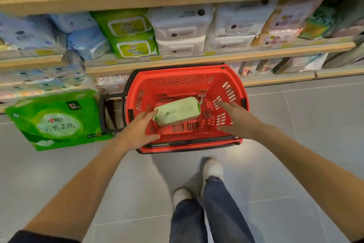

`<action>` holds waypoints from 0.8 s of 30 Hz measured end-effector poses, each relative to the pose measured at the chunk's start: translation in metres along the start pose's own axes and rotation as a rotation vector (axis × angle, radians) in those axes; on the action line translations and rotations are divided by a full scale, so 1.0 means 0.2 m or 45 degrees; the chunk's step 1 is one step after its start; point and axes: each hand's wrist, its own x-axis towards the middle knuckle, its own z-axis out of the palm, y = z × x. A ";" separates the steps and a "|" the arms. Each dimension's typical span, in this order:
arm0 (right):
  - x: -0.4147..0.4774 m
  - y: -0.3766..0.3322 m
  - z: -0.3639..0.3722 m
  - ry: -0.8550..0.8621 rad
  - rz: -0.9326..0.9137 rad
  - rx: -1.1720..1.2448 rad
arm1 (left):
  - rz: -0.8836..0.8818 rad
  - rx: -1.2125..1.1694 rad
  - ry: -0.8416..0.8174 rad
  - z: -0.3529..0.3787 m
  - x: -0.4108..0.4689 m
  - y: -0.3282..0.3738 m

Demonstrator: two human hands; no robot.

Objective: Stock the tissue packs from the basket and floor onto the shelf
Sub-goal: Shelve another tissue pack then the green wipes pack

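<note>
**Two open hands flanking the lone pack in the basket**

A pale green tissue pack (177, 110) is lying slantwise on the bottom of the red basket (183, 83), the only item in it. The left hand (140, 127) is reaching to its near-left end, fingers straight and unclenched, fingertips at or just touching the wrapper. The right hand (235, 116) is hovering spread and released off the other end, apart from it — probably bracketing the soft pack for a two-sided lift. The basket is sitting on the floor (295, 124) right against the shelf (177, 61), which is keeping the carry short. A large green multipack (57, 122) is leaning beside it — apparently waiting its turn.
</note>
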 end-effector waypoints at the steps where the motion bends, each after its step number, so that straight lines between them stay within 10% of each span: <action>1: 0.08 0.03 0.04 -0.003 -0.008 -0.009 | -0.016 0.016 -0.022 0.04 0.08 -0.04; 24: 1.15 0.66 0.82 -0.141 0.011 0.258 | 0.095 1.021 -0.039 0.79 1.26 -0.43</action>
